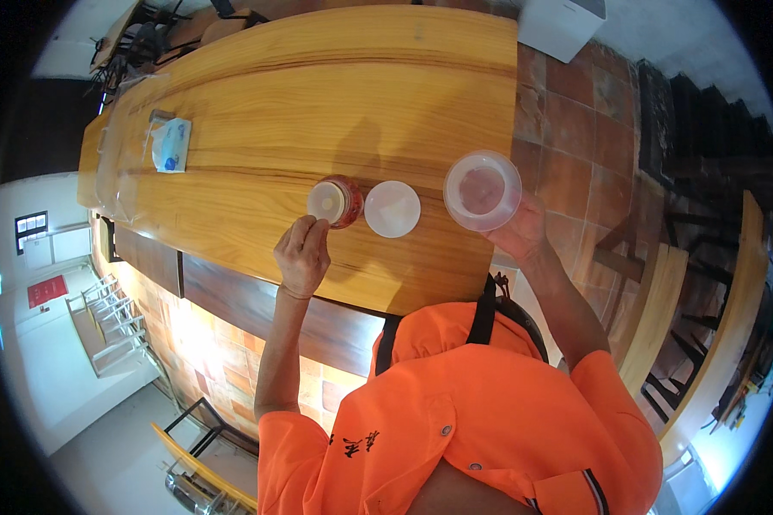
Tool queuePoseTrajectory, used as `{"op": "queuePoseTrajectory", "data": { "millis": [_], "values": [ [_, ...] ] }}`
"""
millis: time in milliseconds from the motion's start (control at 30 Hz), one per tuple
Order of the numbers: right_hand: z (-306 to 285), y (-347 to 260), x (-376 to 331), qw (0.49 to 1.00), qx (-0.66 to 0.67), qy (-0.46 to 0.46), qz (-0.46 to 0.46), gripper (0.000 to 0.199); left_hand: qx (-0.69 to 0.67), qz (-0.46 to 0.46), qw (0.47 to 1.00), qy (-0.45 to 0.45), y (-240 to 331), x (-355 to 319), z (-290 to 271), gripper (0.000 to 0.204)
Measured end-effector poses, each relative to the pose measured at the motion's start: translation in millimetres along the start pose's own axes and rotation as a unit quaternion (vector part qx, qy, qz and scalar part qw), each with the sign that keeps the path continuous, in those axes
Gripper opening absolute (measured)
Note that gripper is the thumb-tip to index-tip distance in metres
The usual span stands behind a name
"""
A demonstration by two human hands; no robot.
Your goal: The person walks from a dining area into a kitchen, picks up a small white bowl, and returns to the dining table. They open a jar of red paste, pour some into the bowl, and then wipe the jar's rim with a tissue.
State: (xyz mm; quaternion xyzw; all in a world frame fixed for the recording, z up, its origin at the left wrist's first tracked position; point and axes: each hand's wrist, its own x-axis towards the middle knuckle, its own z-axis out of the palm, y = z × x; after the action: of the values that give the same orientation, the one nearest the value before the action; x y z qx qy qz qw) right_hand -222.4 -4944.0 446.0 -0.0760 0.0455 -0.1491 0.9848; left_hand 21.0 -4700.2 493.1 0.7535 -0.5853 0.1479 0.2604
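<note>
The right hand (520,228) holds a cup (482,190) by the edge of the surface (318,103). The left hand (302,257) is pinched narrow at a jar (352,202), its grip unclear. A disc (392,209) lies between jar and cup, a tissue box (173,146) farther off.

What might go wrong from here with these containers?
The right hand holds the translucent cup near the edge of the table; if the grip slips, it might fall to the floor.
The left hand is right beside the reddish jar; a bump could tip it toward the white disc.
</note>
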Motion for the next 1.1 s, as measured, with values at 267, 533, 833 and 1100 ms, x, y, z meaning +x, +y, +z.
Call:
{"op": "queuePoseTrajectory", "data": {
  "millis": [267,533,833,1100],
  "values": [
    [1.0,0.1,0.2,1.0,0.011,0.003,0.001,0.053,0.034,0.023,0.999,-0.018,-2.3,-3.3,6.7,0.015],
    [-9.5,2.5,4.5,1.0,0.007,0.002,0.024,0.053,0.016,-0.015,1.0,-0.02,-2.2,-5.1,8.0,0.013],
    [-17.8,8.4,4.6,1.0,0.004,0.021,0.018,0.05,0.012,-0.01,1.0,-0.014,-3.1,-5.6,11.5,0.013],
    [-19.2,9.9,4.3,1.0,-0.003,-0.011,0.001,0.05,0.021,-0.033,0.999,-0.029,-4.9,-11.7,17.1,0.026]
  ]
}}
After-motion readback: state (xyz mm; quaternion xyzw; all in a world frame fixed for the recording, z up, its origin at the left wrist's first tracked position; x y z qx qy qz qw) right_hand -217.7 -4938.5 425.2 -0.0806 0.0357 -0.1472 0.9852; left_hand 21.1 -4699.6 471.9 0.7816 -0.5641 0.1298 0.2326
